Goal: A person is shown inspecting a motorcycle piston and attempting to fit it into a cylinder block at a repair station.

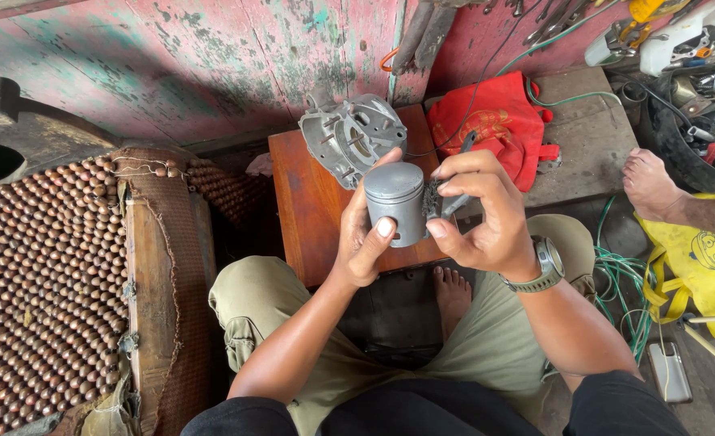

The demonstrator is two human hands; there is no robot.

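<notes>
left hand [363, 242]: grip closed around grey metal cylindrical piston [395, 202], thumb on its side | right hand [480, 214]: grip closed on small dark wire brush [438, 202], bristles touching the piston | piston is held above red-brown wooden bench [313, 202] | grey metal engine casing [352, 137] lies on bench behind | red cloth [499, 121] beside.

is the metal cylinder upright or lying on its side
Upright: the grey metal cylinder has its flat closed top facing up, gripped by the left hand.

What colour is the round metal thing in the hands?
The piston is plain grey metal, seen in the head view.
</notes>
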